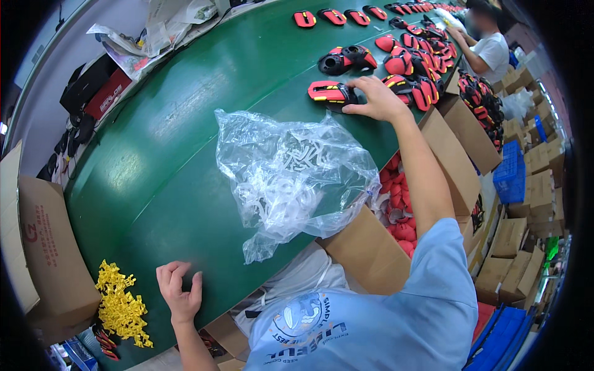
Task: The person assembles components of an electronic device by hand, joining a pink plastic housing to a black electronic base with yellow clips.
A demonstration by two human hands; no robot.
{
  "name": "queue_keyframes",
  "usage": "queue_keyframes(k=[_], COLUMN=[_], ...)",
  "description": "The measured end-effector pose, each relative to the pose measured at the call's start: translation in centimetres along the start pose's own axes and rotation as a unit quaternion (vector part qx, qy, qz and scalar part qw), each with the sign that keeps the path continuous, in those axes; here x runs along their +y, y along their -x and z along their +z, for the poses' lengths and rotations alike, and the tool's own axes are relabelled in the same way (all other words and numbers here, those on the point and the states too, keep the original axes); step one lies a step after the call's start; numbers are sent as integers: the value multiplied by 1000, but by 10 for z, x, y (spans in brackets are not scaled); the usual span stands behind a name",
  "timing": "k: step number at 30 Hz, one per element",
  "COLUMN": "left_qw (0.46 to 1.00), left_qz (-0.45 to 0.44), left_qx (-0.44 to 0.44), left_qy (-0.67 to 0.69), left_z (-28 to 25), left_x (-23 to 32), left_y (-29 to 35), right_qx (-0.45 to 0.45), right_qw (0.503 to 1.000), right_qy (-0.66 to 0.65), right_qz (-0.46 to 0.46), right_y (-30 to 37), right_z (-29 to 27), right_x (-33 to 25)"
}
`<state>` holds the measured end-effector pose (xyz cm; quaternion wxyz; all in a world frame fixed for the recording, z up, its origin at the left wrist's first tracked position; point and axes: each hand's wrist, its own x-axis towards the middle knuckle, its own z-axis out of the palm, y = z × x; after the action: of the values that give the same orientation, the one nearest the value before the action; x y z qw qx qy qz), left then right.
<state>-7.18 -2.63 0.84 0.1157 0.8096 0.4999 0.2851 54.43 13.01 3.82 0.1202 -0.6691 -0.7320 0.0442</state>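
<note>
Red-and-black pad (331, 92) lay in the upper middle of the frame on the green surface (185, 161), touched by our right hand (377, 99). Nearest, at lower left, our left hand (179, 290) rested on the surface, fingers loosely curled and holding nothing, just beside the yellow clips (120, 306). Farther up, mid-frame, sat the crumpled clear bag (291, 173). Beyond it, our right fingers pressed flat on the pad's edge, not closed round it. We judged a firmer pinch at the pad's rim wise before dragging it past the bag.
</note>
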Motion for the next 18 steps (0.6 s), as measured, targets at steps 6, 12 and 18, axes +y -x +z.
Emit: queue_keyframes(k=[6,12,18], left_qw=[1000,972,975], left_qz=[9,186,187], left_qx=[0,114,46], left_qy=[5,-87,-108], left_z=[-2,-21,-18], left_x=[-2,95,129], left_y=[5,-66,-88], right_qx=[94,202,216], right_qw=[994,942,879], right_qy=[-47,-82,-212], right_qz=[-39,-254,-368], right_y=[12,51,99], right_z=[-5,-90,-35], right_x=[-27,-139,-252])
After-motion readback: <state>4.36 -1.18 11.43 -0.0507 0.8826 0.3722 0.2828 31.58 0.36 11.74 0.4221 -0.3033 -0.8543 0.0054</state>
